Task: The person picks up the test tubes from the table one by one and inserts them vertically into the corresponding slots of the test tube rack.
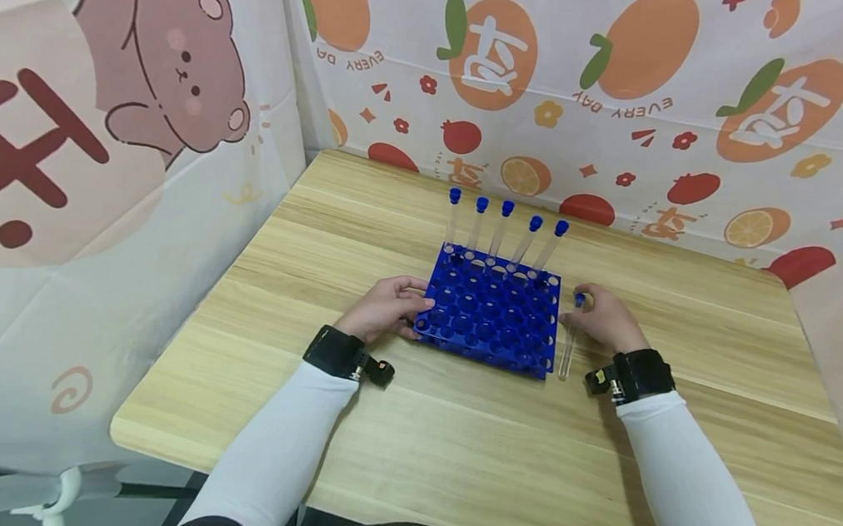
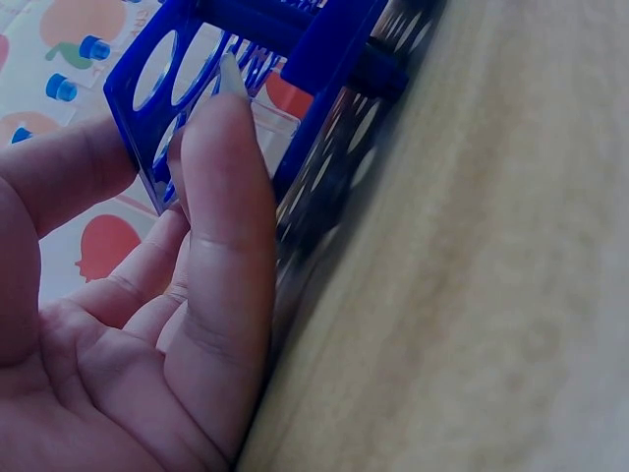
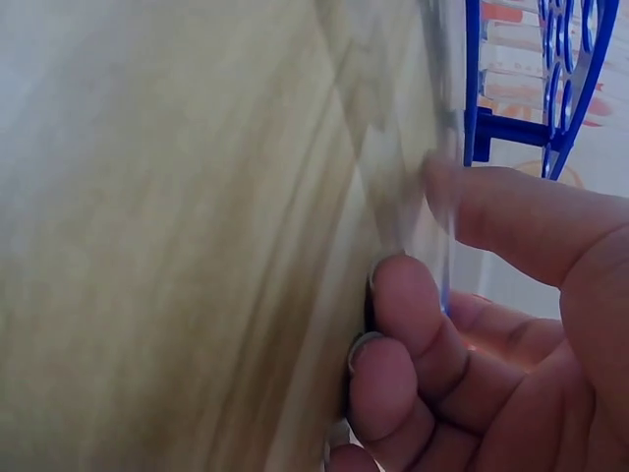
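Observation:
A blue test tube rack (image 1: 488, 309) stands on the table, its holes in rows. Along its far row several clear test tubes with blue caps (image 1: 507, 209) stick up, leaning at different angles. My left hand (image 1: 388, 303) grips the rack's left edge; in the left wrist view its fingers (image 2: 226, 187) close around the blue end frame. To the right of the rack, my right hand (image 1: 608, 319) pinches another clear test tube (image 1: 567, 355) near its blue cap. That tube looks blurred and see-through in the right wrist view, near the thumb (image 3: 521, 211).
The wooden table (image 1: 405, 454) has a rounded front left corner. Behind it hangs a printed curtain (image 1: 624, 180) with fruit patterns, and another with a bear (image 1: 183, 67) hangs at the left. Each wrist wears a black strap (image 1: 334, 351) with a small camera.

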A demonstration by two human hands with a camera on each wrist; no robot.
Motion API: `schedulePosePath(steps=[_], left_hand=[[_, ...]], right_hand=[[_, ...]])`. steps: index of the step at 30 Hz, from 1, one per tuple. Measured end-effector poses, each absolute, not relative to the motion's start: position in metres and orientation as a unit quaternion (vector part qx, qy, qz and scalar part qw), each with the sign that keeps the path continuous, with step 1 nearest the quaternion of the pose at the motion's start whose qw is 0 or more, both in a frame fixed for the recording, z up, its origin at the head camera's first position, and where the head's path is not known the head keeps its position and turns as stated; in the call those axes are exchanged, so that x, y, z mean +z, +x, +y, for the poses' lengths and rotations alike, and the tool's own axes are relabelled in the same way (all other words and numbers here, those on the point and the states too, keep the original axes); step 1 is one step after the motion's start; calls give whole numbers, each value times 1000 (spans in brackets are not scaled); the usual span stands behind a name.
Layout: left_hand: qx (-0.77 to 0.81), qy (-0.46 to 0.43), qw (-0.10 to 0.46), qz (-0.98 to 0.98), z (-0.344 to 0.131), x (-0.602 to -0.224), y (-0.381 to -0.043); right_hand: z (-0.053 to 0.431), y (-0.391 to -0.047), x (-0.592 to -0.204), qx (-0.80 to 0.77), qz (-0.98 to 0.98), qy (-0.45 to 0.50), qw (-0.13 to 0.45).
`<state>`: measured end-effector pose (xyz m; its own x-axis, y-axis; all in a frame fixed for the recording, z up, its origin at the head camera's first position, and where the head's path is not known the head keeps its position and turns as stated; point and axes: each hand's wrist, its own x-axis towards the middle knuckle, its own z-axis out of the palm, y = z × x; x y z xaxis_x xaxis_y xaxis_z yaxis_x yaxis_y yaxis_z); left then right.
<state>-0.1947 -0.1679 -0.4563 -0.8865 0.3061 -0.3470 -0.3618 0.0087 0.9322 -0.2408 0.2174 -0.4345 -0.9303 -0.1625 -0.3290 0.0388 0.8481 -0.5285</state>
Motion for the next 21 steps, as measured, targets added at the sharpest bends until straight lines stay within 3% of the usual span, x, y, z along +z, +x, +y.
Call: schedulePosePath(steps=[11,21], left_hand=[[704,-24,243,667,-168,-455,-195],[702,-24,242,670,-167,-450,-195]], right_hand=[[220,-249,-432,-269,937,-59,216],[231,-259,-431,-338,893,-91,283]])
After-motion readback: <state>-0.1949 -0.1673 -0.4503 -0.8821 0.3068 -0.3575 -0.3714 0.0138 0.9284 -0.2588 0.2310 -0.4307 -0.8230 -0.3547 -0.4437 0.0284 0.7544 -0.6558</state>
